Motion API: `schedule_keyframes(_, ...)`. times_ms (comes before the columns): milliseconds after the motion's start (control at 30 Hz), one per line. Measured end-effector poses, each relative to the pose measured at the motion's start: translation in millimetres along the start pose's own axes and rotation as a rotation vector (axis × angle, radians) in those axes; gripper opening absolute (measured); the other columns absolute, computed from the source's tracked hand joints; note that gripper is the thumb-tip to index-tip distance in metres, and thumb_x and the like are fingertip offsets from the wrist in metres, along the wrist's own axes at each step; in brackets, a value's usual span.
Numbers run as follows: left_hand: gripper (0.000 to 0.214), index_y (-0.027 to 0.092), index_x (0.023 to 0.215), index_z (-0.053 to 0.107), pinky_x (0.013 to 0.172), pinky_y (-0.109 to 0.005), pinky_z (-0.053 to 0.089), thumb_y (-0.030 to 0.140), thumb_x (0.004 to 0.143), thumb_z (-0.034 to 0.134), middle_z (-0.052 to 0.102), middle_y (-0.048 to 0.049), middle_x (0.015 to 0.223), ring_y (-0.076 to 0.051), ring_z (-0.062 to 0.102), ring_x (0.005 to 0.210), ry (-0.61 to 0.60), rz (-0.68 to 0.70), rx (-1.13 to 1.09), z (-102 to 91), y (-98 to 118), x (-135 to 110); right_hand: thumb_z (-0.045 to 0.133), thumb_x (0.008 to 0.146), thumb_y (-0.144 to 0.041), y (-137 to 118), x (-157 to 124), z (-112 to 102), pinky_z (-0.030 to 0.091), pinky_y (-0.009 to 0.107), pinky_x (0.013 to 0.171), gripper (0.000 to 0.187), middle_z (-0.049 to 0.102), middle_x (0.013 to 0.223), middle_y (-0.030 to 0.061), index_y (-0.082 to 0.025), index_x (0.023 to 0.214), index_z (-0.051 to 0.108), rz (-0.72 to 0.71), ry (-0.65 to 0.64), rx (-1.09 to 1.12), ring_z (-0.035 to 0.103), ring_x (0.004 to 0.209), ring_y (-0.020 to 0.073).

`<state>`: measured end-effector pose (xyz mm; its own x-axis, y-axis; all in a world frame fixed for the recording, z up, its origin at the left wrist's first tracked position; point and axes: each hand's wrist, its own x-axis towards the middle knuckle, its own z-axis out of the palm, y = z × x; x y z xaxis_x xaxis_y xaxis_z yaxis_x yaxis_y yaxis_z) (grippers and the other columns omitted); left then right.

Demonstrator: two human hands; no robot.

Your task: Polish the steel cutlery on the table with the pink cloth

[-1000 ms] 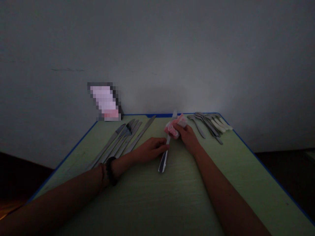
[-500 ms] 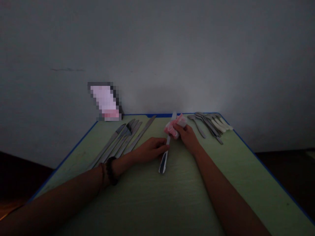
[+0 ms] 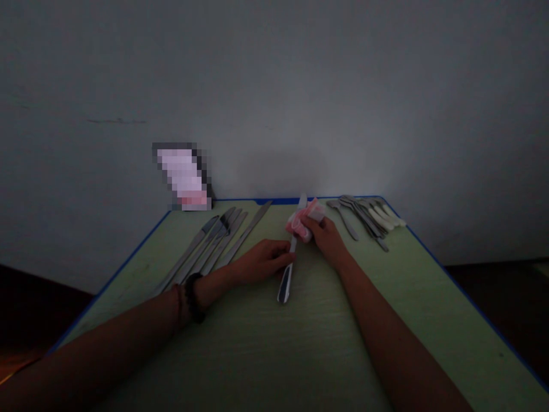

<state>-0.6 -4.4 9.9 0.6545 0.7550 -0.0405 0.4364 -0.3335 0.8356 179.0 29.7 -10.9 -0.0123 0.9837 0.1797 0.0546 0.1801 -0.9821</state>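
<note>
A table knife [image 3: 285,280] lies along the green table [image 3: 274,343], handle toward me and blade pointing at the wall. My left hand [image 3: 262,260] pinches its handle near the middle and presses it to the table. My right hand [image 3: 326,237] grips a crumpled pink and white cloth [image 3: 302,222] wrapped round the blade. The blade tip sticks out beyond the cloth. A dark bracelet sits on my left wrist.
Several knives [image 3: 214,243] lie in a row at the left. Several spoons [image 3: 364,216] lie at the far right corner. A blurred pink and white object [image 3: 184,177] leans on the wall at the table's back left. The table has a blue edge.
The cloth and my right hand have shifted very slightly along the blade. The left hand and the knife stay where they were.
</note>
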Motion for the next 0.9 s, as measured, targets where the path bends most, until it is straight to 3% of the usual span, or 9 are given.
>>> schedule_keyframes(900, 0.031, 0.016, 0.066, 0.045, 0.048, -0.019, 0.036, 0.038, 0.087, 0.043, 0.052, 0.0051, 0.055, -0.007, 0.047, 0.049, -0.008, 0.031, 0.007, -0.2, -2.0, 0.3, 0.056, 0.074, -0.042, -3.9, -1.8, 0.5, 0.042, 0.030, 0.071, 0.030, 0.065, 0.081, 0.0044, -0.014, 0.082, 0.065, -0.005, -0.002, -0.058, 0.055, 0.073, 0.0170)
